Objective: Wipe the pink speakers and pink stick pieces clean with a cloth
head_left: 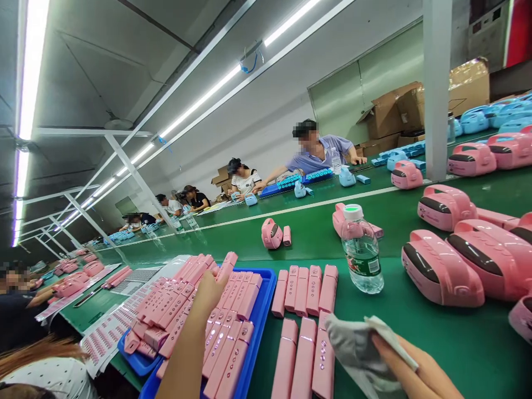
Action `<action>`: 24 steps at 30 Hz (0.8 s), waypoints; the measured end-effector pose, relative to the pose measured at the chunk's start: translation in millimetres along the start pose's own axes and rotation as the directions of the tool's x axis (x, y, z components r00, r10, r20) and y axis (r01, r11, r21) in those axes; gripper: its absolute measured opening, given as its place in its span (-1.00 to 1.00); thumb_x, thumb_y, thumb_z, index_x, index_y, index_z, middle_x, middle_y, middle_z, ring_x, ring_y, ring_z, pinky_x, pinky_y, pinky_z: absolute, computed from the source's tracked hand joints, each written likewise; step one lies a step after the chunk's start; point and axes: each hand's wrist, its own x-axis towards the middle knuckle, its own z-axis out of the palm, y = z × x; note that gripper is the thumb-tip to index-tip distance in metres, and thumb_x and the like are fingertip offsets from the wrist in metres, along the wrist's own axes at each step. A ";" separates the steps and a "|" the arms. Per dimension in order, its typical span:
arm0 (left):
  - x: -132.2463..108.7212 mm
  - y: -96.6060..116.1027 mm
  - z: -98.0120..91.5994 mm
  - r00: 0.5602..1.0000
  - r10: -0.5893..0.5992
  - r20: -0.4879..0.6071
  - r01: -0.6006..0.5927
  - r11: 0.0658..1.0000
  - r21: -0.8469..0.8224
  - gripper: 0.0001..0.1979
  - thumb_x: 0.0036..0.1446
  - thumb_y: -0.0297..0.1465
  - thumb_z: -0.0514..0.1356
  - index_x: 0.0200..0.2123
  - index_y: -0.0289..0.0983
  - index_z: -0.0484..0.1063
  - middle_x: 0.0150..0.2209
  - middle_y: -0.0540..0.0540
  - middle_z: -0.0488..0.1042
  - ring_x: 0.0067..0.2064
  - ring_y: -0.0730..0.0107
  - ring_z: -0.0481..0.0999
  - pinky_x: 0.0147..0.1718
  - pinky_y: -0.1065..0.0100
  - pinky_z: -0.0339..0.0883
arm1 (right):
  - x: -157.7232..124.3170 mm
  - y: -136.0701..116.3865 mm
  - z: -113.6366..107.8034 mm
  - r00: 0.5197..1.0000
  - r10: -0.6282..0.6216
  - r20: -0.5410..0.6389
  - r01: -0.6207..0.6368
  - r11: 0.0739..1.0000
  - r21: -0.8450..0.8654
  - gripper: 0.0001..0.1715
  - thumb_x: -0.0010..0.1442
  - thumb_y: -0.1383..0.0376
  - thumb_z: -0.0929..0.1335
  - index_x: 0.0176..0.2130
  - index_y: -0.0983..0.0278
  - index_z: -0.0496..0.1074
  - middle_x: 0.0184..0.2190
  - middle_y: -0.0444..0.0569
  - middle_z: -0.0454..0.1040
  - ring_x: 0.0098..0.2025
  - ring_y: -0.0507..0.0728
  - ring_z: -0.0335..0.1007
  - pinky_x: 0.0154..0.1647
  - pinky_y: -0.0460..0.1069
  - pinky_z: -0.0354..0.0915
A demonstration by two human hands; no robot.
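Observation:
My left hand (209,293) is closed on the lower end of a pink oblong part (227,266), held tilted above a blue tray (269,282). Many similar pink parts, some with a row of small round buttons, fill that tray and heap up at its left. In my right hand (409,368) is a crumpled grey-white cloth (357,346), pinched between the fingers. The cloth's tip touches or overlaps a pink part with purple buttons (323,360); which, I cannot tell. Two rows of pink parts (305,288) lie on the green bench between my hands.
A clear water bottle (362,255) stands beyond my right hand. Pink rounded shells with handles (443,271) crowd the right side. A green conveyor belt (233,235) runs behind the bench, with co-workers (320,149) across it. Printed sheets (110,332) lie left of the trays.

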 end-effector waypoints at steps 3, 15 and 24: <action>-56.6 25.7 10.9 0.958 0.217 0.189 -0.162 0.949 -0.269 -0.64 0.15 -0.17 0.00 -0.10 -0.31 0.17 -0.25 -0.09 0.47 -0.30 0.41 0.49 -0.31 0.38 0.36 | 2.2 4.5 -1.9 0.962 0.221 -0.160 -0.178 0.952 0.247 -0.57 0.14 0.03 0.29 -0.13 0.23 0.47 -0.27 -0.02 0.57 -0.17 0.22 0.48 -0.11 0.01 0.39; -168.6 48.7 136.6 0.537 0.400 0.743 0.607 0.427 -0.670 -0.36 -0.04 0.15 -0.01 -0.27 -0.32 0.40 -0.53 -0.07 0.44 -0.70 0.54 0.31 -0.82 0.54 -0.02 | -2.4 -19.1 -7.1 0.957 -0.279 -0.079 0.264 0.950 -0.166 -0.55 0.29 0.25 0.15 0.16 0.17 0.21 0.26 -0.01 0.03 0.27 0.24 -0.08 0.22 0.19 -0.04; -162.3 42.9 131.1 0.525 0.500 0.689 0.704 0.200 -0.682 -0.30 -0.13 0.19 0.04 -0.21 -0.29 0.44 -0.50 -0.12 0.45 -0.47 0.30 0.47 -0.57 0.40 0.29 | -7.5 -11.5 10.0 0.627 -0.631 0.456 0.779 0.521 -0.349 -0.59 0.27 0.31 0.23 0.10 0.33 0.27 0.08 -0.01 0.33 0.21 0.08 0.06 0.25 0.01 -0.19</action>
